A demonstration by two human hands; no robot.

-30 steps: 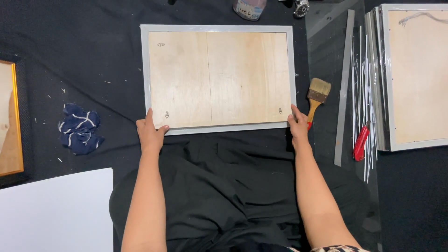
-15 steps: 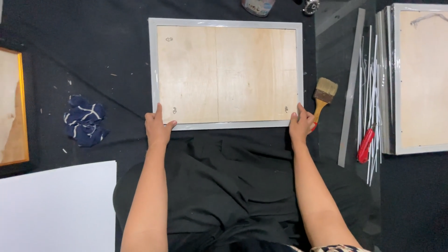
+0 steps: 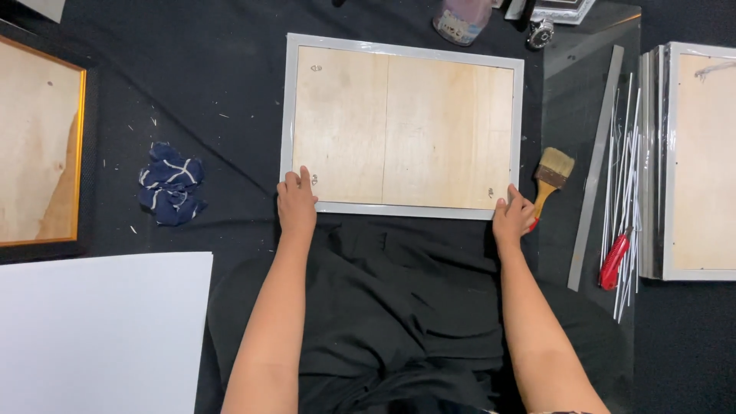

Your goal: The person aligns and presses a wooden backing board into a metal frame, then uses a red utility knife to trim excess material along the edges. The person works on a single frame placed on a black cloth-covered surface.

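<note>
On black cloth (image 3: 230,92) before me: grey frame (image 3: 402,208), wooden back up, has shifted right between recent views. Left hand (image 3: 295,205) and right hand (image 3: 512,216) stay flat on its near corners, fingers narrow, pressing rather than gripping. Brush (image 3: 550,175) just beside.

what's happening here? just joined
A person kneeling at a black cloth-covered surface has both hands on a silver picture frame lying face down, its plywood backing up. The left hand rests on the near left corner, the right hand on the near right corner. A paintbrush, metal ruler and red utility knife lie to the right, a blue rag to the left.
</note>
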